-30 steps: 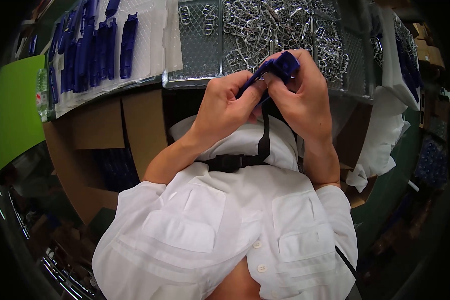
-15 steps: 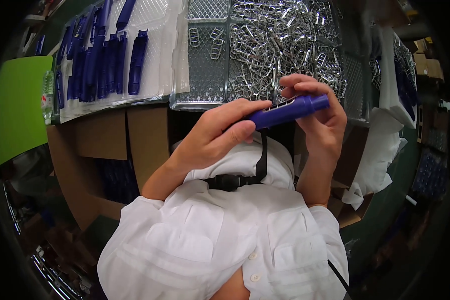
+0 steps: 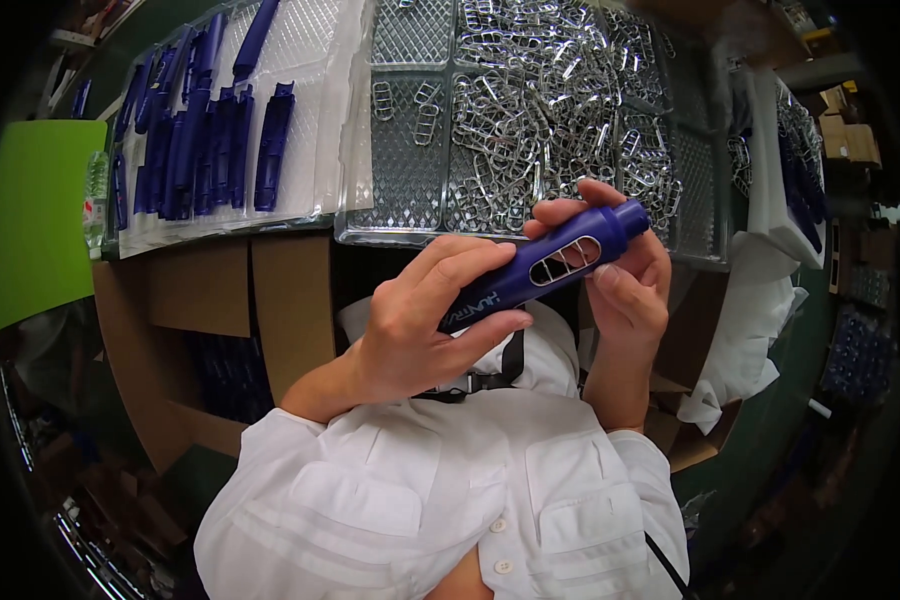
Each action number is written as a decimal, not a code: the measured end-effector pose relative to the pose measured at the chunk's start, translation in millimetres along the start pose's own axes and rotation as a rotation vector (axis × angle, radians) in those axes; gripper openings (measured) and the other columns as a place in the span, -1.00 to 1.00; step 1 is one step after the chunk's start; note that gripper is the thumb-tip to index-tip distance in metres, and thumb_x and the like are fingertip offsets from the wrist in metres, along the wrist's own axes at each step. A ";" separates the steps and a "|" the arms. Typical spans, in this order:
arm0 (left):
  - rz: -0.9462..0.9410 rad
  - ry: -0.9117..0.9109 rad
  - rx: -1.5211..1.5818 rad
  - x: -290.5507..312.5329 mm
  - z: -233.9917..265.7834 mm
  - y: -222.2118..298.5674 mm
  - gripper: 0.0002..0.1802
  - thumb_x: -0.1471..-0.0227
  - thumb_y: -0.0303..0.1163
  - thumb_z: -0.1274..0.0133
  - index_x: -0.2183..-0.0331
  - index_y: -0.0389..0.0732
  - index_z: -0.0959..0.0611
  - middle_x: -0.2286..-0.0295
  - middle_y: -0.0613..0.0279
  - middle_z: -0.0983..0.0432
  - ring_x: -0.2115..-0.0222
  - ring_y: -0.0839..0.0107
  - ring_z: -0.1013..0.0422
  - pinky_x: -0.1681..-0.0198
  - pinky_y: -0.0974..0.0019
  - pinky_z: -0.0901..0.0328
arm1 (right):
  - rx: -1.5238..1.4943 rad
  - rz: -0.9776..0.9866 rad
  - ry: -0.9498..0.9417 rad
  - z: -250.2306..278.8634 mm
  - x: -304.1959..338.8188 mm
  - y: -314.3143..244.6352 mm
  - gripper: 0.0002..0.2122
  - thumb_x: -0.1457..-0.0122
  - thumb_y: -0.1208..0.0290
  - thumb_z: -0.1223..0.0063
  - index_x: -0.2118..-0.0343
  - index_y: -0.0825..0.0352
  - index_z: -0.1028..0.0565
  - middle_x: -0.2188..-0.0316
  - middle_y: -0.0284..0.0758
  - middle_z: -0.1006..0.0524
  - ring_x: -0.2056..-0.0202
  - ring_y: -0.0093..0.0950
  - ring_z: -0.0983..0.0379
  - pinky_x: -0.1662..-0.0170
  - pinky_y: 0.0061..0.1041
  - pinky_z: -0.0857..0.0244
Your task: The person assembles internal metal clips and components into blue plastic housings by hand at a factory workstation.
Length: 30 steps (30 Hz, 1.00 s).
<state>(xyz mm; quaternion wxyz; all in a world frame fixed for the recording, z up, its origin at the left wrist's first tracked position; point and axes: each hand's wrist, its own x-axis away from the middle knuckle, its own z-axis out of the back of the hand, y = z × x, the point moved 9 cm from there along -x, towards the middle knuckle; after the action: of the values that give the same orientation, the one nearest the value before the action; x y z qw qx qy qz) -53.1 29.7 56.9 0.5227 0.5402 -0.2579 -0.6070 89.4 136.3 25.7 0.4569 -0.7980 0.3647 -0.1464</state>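
A dark blue plastic tube-shaped housing (image 3: 508,284) lies slantwise between my hands, its narrower stepped end up to the right. An oval window in its side shows a chrome ladder-shaped frame (image 3: 567,261) set in it. Pale lettering marks the tube near its lower left end. My left hand (image 3: 410,315) is closed round that end, fingers over the top and thumb along the near side. At the stepped end, my right hand (image 3: 632,290) grips with its fingers behind and its thumb beside the window.
Beyond my hands, a clear compartmented tray (image 3: 400,215) bears a heap of chrome frames (image 3: 530,110). Several blue plastic shells (image 3: 205,150) lie on a white-lined tray at left. Open cardboard boxes (image 3: 290,310) stand below the table edge, with blue parts in the left one.
The blue housing has been rolled and tilted, so its oval window and lettering now face up. My right hand has closed in on the stepped end, its thumb now beside the window.
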 end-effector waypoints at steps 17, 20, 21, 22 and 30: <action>0.046 0.029 -0.122 3.3 17.0 -11.3 -0.34 0.12 -0.60 -0.42 -0.06 -0.35 -0.55 0.14 -0.08 -0.59 0.17 0.15 -0.58 0.13 0.26 -0.48 | 0.005 -0.037 0.035 -5.8 -23.8 6.5 -0.37 -0.20 0.54 -0.04 -0.34 0.55 -0.16 -0.17 0.19 -0.42 -0.16 -0.04 -0.47 -0.23 -0.10 -0.33; 0.050 0.030 -0.190 -10.3 36.4 -14.5 -0.36 0.08 -0.57 -0.39 -0.07 -0.35 -0.55 0.18 -0.07 -0.59 0.23 0.13 -0.59 0.19 0.25 -0.49 | 0.102 0.023 0.122 0.8 -23.2 8.9 -0.37 -0.22 0.57 -0.08 -0.34 0.55 -0.17 -0.20 0.13 -0.41 -0.17 -0.12 -0.47 -0.24 -0.20 -0.32; 0.060 0.020 -0.225 -19.1 45.9 -17.6 -0.38 0.04 -0.53 -0.38 -0.08 -0.34 -0.54 0.20 -0.07 -0.59 0.27 0.10 -0.60 0.23 0.23 -0.51 | 0.196 0.104 0.202 9.2 -22.0 3.2 -0.37 -0.22 0.58 -0.11 -0.35 0.54 -0.17 -0.21 0.10 -0.41 -0.18 -0.16 -0.47 -0.25 -0.26 -0.31; 0.047 0.054 -0.286 -32.0 63.6 -22.0 -0.41 0.01 -0.51 -0.35 -0.08 -0.34 -0.54 0.21 -0.08 -0.59 0.28 0.08 -0.60 0.24 0.22 -0.50 | 0.225 0.104 0.204 7.2 -25.0 0.3 -0.38 -0.22 0.57 -0.13 -0.33 0.54 -0.19 -0.21 0.07 -0.43 -0.17 -0.20 -0.47 -0.25 -0.31 -0.30; -0.174 0.380 -0.859 -230.7 219.0 -131.4 -0.59 -0.10 -0.30 -0.29 0.05 -0.31 -0.68 0.24 -0.05 -0.67 0.31 0.19 -0.61 0.20 0.23 -0.45 | 0.430 0.021 0.167 12.0 -19.7 -15.1 -0.61 -0.27 0.64 -0.06 -0.16 0.54 -0.38 -0.10 -0.01 -0.53 -0.07 -0.31 -0.54 -0.18 -0.38 -0.35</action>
<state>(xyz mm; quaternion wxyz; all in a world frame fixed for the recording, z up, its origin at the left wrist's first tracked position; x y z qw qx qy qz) -332.6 227.4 92.7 0.6839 0.3964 0.1626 -0.5905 89.4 162.6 33.8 0.5862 -0.6636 0.3700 -0.2814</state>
